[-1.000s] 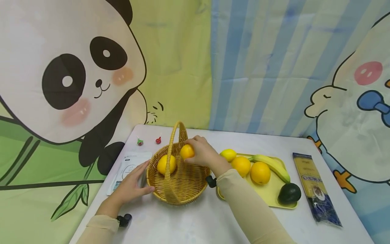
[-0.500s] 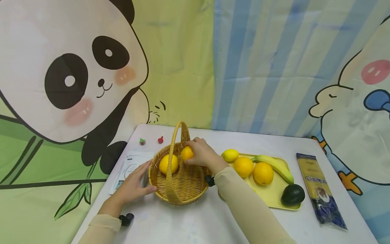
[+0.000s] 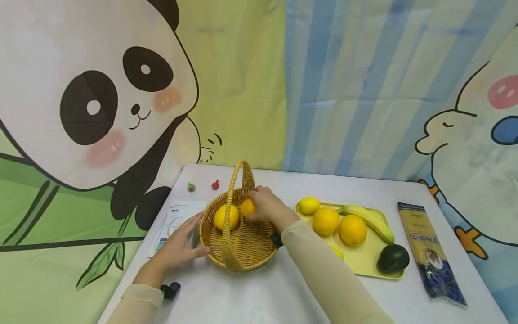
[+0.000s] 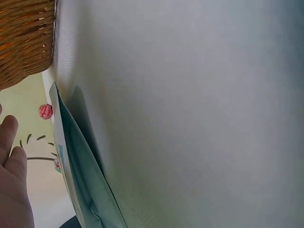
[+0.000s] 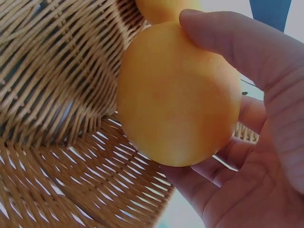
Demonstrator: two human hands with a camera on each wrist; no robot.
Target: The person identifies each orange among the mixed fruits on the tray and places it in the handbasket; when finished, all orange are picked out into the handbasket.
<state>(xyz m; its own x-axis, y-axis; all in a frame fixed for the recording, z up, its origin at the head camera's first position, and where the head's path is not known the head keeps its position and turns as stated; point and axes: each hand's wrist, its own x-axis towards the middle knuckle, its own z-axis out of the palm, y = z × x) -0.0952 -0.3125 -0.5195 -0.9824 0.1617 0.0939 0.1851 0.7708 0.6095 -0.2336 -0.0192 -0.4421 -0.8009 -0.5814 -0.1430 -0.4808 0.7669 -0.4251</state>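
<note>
Panda cloth (image 3: 93,42) hangs behind the white table (image 3: 251,297). What's on that?

Basket (image 3: 251,246), with the left hand (image 3: 178,248) by its left side, fingers loose.

And the right hand (image 3: 267,207)?

Holding an orange (image 3: 247,207) inside it, just to the right of a second orange (image 3: 220,218).

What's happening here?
A person's right hand grips an orange inside the basket, not yet let go. A second orange already lies in there. The left hand is at the basket's left side. Off to the right, a yellow tray holds two more oranges, a lemon, a banana and an avocado.
</note>
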